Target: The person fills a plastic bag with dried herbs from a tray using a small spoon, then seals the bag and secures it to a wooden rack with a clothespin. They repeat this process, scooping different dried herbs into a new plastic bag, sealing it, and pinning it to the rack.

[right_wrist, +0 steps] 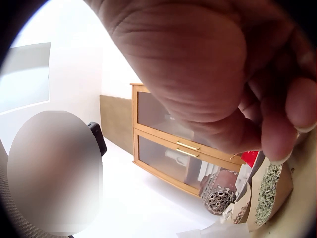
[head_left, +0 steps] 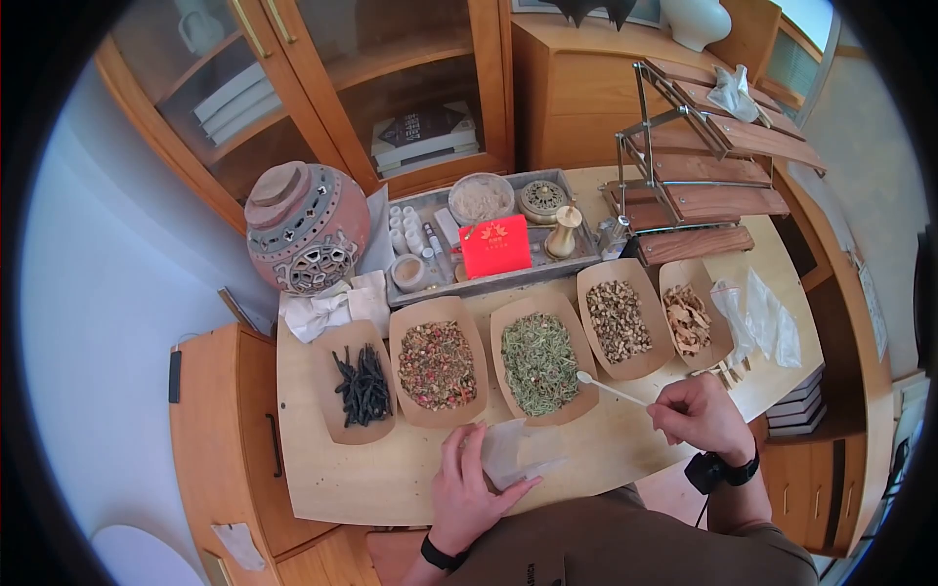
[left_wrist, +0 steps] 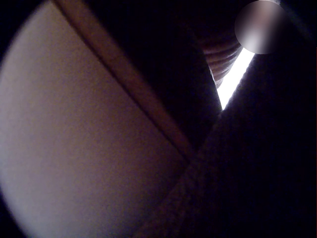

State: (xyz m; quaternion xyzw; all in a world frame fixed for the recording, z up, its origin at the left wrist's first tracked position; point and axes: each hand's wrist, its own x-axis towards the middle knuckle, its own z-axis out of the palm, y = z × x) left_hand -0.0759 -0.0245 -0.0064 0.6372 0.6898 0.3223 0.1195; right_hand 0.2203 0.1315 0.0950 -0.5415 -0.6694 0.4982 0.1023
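Between the thumb and fingers of the left hand [head_left: 471,488] is a translucent white pouch [head_left: 512,455], held at the table's front edge. The right hand [head_left: 696,418] pinches the handle end of a long white spoon [head_left: 621,393]; the spoon's tip lies at the right rim of the paper tray of green dried herb [head_left: 539,363]. In the right wrist view the right hand [right_wrist: 198,74] has its fingers curled in, and the green herb [right_wrist: 268,192] shows below. The left wrist view is mostly dark, without a visible hand.
Other paper trays hold dark strips [head_left: 363,387], a reddish mix [head_left: 436,365], brown pieces [head_left: 618,322] and pale chips [head_left: 687,318]. Behind them are a grey tray [head_left: 498,282] with a red card [head_left: 495,248], a pierced clay pot [head_left: 307,227] and a folding wooden rack [head_left: 696,203]. Plastic bags [head_left: 772,320] lie right.
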